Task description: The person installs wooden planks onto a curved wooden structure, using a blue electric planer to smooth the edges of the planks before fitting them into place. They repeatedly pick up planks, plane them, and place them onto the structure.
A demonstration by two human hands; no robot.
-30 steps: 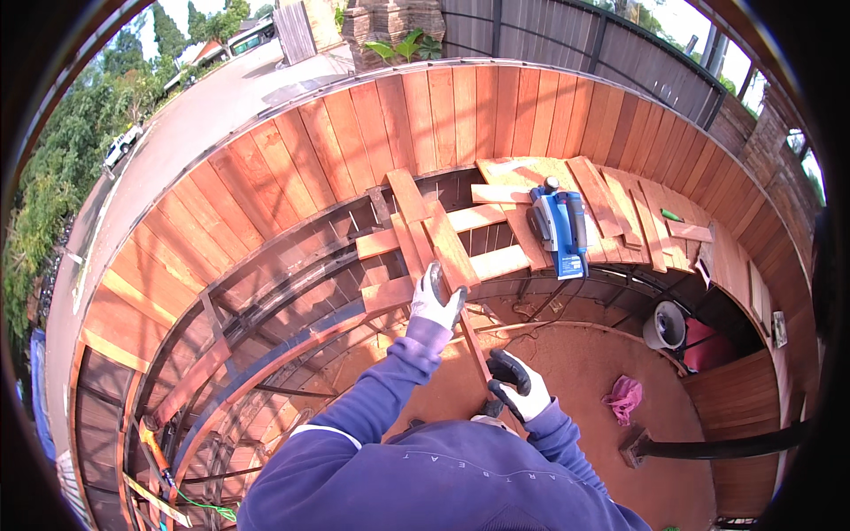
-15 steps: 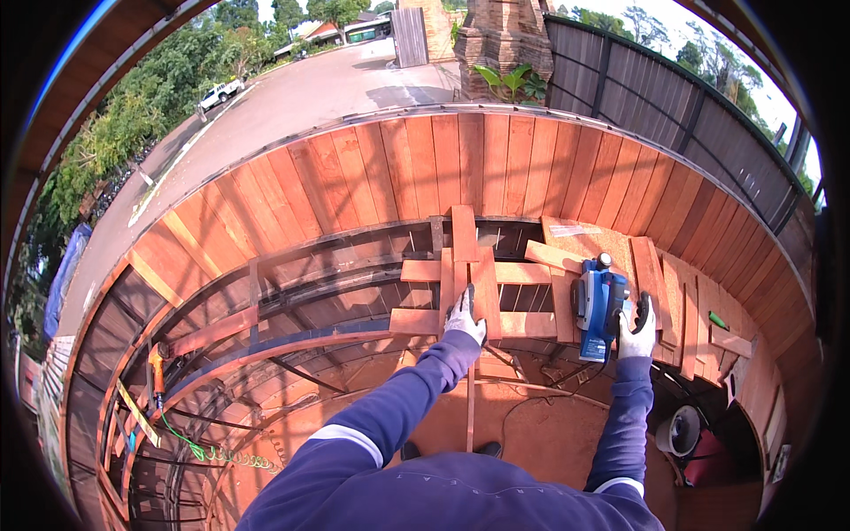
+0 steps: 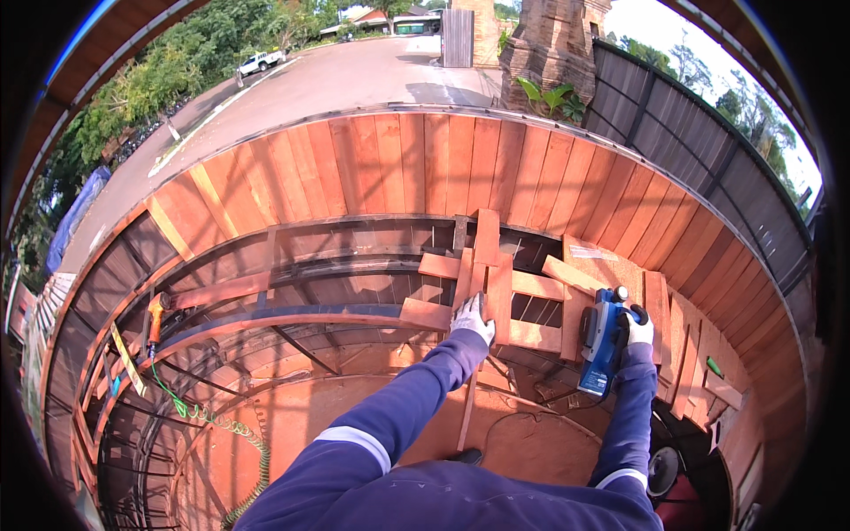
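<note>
My left hand [image 3: 475, 320], in a white glove with dark fingertips, lies with fingers stretched out on a narrow reddish plank [image 3: 464, 276]. Beside it, a wider plank [image 3: 499, 301] runs the same way, and a short board [image 3: 486, 237] overlaps their far ends. These rest across lighter crosswise boards [image 3: 537, 285]. On the right, my gloved right hand [image 3: 638, 327] is closed round the rear handle of a blue electric planer [image 3: 604, 341] with a round front knob. The planer sits on boards; its underside is hidden.
A curved wooden counter [image 3: 434, 164] arcs across the far side. Dark metal framing [image 3: 345, 265] leaves open gaps below it. At left lie an orange-handled power tool [image 3: 157, 319] and a coiled green hose [image 3: 235, 427]. Loose boards [image 3: 691, 354] and a green-handled tool [image 3: 714, 365] lie right.
My right hand's fingers have closed over the planer's handle; they stood apart beside it before. The left hand stays on the plank. The whole view has turned a little leftward.
</note>
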